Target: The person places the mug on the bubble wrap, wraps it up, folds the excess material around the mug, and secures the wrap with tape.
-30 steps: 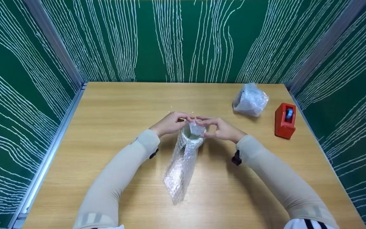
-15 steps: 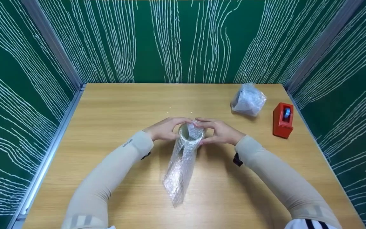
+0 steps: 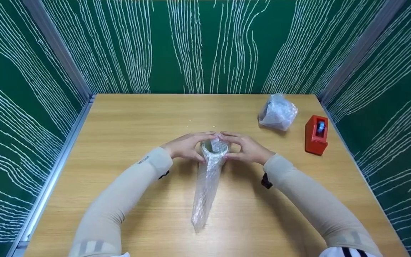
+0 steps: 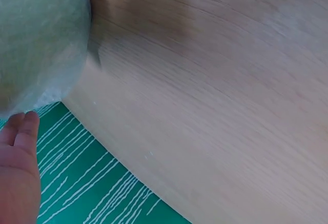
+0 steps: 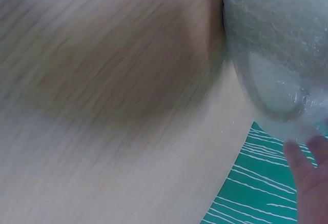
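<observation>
A round, open-topped pale green cup (image 3: pixel 207 147), wrapped in bubble wrap (image 3: pixel 205 192), stands at mid-table. A long tail of the wrap lies toward the person, and a flap of it folds into the opening. My left hand (image 3: pixel 186 146) holds the cup's left side, fingers at the far rim and thumb at the near side. On the other side my right hand (image 3: pixel 246 148) grips likewise. The right wrist view shows a handle-like loop (image 5: pixel 279 98) under the wrap, above the right fingertips (image 5: pixel 294 152). Both thumbs are out of sight in the wrist views.
At the back right lies another bubble-wrapped bundle (image 3: pixel 278 112). A red tape dispenser (image 3: pixel 316 135) with a blue roll stands near the table's right edge. Green walls (image 3: pixel 155 46) with white lines enclose the table (image 3: pixel 130 121) at the back and sides.
Both hands have moved from pressing the flap at the opening to spreading round the cup's sides. The tail of wrap has narrowed and swung slightly right.
</observation>
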Action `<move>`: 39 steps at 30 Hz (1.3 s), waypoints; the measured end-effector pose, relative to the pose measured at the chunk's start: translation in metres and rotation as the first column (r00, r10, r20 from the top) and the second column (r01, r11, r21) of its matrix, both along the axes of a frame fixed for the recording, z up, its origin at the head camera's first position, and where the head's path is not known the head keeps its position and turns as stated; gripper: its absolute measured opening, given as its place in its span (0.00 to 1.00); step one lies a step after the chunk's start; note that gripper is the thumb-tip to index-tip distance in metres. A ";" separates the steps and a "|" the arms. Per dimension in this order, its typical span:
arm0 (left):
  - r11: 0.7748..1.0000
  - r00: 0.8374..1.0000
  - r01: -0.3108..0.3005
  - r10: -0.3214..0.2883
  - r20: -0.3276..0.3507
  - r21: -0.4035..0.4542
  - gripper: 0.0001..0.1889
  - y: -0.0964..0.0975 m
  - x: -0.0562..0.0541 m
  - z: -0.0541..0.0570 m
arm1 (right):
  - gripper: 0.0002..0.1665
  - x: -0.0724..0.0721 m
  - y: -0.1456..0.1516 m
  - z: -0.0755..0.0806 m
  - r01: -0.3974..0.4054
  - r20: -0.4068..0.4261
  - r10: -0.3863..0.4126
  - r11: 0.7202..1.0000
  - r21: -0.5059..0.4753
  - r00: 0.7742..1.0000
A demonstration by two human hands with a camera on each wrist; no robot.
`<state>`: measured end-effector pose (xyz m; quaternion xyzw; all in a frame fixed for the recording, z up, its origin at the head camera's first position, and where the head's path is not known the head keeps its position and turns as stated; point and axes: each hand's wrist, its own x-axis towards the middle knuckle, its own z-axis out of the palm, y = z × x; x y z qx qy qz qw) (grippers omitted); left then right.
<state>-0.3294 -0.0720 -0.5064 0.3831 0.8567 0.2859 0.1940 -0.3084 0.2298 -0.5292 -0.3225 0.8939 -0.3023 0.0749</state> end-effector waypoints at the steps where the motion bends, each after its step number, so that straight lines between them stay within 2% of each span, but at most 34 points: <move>1: 1.000 1.000 -0.009 0.009 -0.005 0.001 0.50 0.001 0.000 0.000 | 0.46 0.000 0.000 0.000 0.007 0.004 -0.007 1.000 0.003 1.000; 9: 0.994 0.996 -0.083 0.084 -0.003 0.069 0.46 0.015 0.001 -0.006 | 0.46 0.003 0.000 -0.002 0.058 -0.013 -0.058 0.998 0.000 0.998; 13: 0.991 0.994 -0.100 0.104 -0.044 0.093 0.46 0.018 0.001 -0.012 | 0.45 0.002 -0.001 -0.006 0.063 -0.041 -0.063 0.998 -0.012 0.997; 19: 0.983 0.983 -0.130 0.145 -0.109 0.133 0.46 0.018 0.000 -0.022 | 0.44 -0.003 -0.005 -0.004 0.100 -0.025 -0.100 0.995 0.000 0.995; 26: 0.970 0.958 -0.142 0.185 -0.221 0.197 0.46 0.023 -0.003 -0.036 | 0.40 -0.003 -0.010 -0.002 0.120 0.009 -0.120 0.992 -0.035 0.993; 34: 0.961 0.931 -0.171 0.230 -0.284 0.217 0.48 0.032 -0.005 -0.045 | 0.53 -0.007 -0.007 0.001 0.130 0.114 -0.127 0.991 -0.017 0.985; 37: 0.959 0.915 -0.172 0.240 -0.323 0.226 0.49 0.034 -0.006 -0.048 | 0.57 -0.009 -0.008 0.001 0.137 0.124 -0.133 0.990 -0.025 0.983; 39: 0.956 0.905 -0.174 0.249 -0.344 0.235 0.49 0.035 -0.006 -0.050 | 0.57 -0.010 -0.010 0.000 0.132 0.102 -0.127 0.990 -0.044 0.987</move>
